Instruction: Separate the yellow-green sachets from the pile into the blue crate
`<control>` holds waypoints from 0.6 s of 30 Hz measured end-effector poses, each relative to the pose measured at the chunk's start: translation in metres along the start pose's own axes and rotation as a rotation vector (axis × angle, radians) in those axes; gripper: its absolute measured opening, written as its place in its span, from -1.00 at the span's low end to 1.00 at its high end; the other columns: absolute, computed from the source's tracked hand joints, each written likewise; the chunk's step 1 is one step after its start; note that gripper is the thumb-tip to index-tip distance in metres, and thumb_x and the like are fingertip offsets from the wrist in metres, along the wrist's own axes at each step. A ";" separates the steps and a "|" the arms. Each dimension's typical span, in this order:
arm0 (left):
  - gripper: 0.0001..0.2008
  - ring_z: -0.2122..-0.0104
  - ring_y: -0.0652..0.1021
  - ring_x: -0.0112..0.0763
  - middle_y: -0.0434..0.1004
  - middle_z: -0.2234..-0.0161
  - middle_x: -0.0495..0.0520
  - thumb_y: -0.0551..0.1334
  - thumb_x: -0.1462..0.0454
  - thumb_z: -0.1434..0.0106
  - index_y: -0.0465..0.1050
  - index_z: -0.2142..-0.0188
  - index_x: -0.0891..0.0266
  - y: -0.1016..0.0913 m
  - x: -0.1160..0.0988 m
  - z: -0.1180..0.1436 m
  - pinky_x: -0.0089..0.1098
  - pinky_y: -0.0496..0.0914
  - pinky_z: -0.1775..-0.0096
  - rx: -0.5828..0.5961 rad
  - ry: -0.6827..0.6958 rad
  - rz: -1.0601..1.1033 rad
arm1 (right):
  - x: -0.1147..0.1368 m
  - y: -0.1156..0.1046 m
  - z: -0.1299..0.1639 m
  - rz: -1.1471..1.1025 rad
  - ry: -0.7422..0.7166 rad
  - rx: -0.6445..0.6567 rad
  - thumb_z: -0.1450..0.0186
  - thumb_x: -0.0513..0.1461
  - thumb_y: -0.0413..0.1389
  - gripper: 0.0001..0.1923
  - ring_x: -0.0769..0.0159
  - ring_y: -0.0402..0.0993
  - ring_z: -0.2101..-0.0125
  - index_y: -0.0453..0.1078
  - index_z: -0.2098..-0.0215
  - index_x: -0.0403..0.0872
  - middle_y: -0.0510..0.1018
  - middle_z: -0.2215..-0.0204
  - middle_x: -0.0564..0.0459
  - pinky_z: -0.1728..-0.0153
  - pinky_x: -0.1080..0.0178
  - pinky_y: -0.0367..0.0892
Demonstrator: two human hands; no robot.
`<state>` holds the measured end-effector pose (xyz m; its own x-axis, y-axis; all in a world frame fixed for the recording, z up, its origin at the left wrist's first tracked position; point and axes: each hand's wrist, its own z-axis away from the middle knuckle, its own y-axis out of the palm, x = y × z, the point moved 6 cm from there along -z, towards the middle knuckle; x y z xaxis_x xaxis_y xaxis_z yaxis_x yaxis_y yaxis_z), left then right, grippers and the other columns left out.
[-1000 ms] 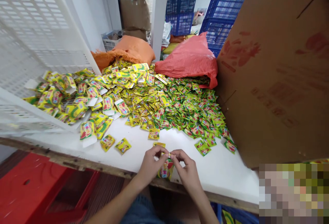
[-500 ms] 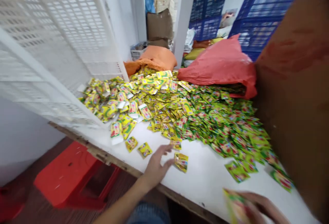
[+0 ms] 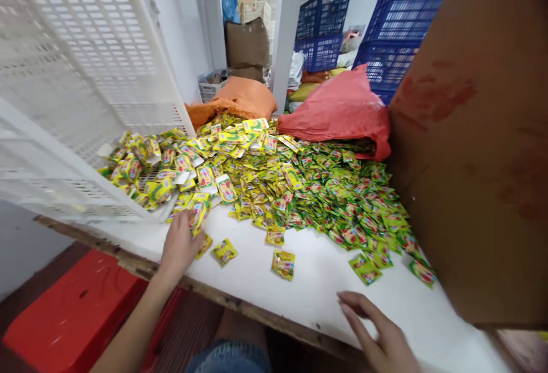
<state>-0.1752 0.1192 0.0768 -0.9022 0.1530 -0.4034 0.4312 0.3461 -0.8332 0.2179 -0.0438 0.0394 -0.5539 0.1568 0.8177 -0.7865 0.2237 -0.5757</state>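
Observation:
My left hand [image 3: 182, 247] is at the left side of the white table, its fingers and thumb closed around a yellow-and-green packet [image 3: 199, 211] at the edge of the pile. Part of a small yellow sachet [image 3: 204, 245] shows beside the thumb. Two more yellow sachets, one nearby [image 3: 224, 251] and another farther right [image 3: 283, 264], lie flat on the tabletop. Over the front right of the table is my right hand [image 3: 377, 330], empty, with thumb and forefinger apart. Green sachets [image 3: 365, 268] lie beyond it, at the pile's near edge.
Orange [image 3: 248, 96] and red [image 3: 338, 113] sacks lie behind the sachet heap [image 3: 317, 190]. A white crate [image 3: 94, 65] stands on the left, a cardboard box [image 3: 471, 162] on the right. Blue crates [image 3: 321, 31] are stacked behind. Below is a red stool [image 3: 72, 310].
My left hand has moved left from the loose yellow sachets to the packet at the pile's edge. The packet seen in my right hand earlier is no longer there. The view has shifted.

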 end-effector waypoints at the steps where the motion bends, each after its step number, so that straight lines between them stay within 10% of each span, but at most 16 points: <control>1: -0.58 -0.06 0.28 -0.13 0.24 -0.02 0.23 0.15 0.28 -0.12 0.17 0.00 0.25 -0.001 -0.023 0.007 -0.15 0.21 -0.05 0.025 0.102 0.095 | 0.012 0.017 -0.008 -0.110 0.003 0.043 -0.13 0.04 0.09 -0.64 0.15 0.45 0.22 0.40 0.22 0.01 0.53 0.22 -0.03 0.16 0.17 0.35; 7: -0.52 -0.09 0.28 -0.23 0.24 -0.11 0.06 0.22 0.36 -0.07 0.30 0.00 0.00 0.025 -0.143 0.072 -0.22 0.18 -0.09 0.683 0.545 0.597 | 0.058 0.093 -0.034 -0.723 0.100 0.192 -0.13 -0.03 0.15 -0.54 0.28 0.44 0.37 0.26 0.07 -0.04 0.52 0.25 -0.01 0.35 0.26 0.36; 12: -0.21 -0.14 0.21 -0.11 0.17 -0.15 0.20 0.34 0.24 0.01 0.01 -0.18 0.14 0.052 -0.139 0.074 -0.12 0.09 -0.14 0.358 0.048 1.117 | 0.052 0.107 -0.024 -1.099 0.237 0.083 -0.12 -0.05 0.17 -0.70 0.31 0.44 0.44 0.25 0.29 -0.02 0.52 0.40 0.08 0.40 0.28 0.33; 18: -0.63 0.18 0.52 -0.18 0.56 0.26 0.18 0.26 0.16 -0.08 0.41 0.15 0.34 0.096 -0.130 0.089 -0.23 0.34 0.06 0.468 -0.425 1.463 | 0.046 0.124 -0.020 -0.740 0.109 0.081 -0.16 0.00 0.09 -0.71 0.33 0.37 0.43 0.31 0.44 -0.07 0.47 0.48 0.09 0.35 0.30 0.29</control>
<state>-0.0152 0.0502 0.0153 0.3089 -0.2024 -0.9293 0.9222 -0.1753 0.3448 0.1004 0.0103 0.0054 0.1540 0.0884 0.9841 -0.9627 0.2375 0.1293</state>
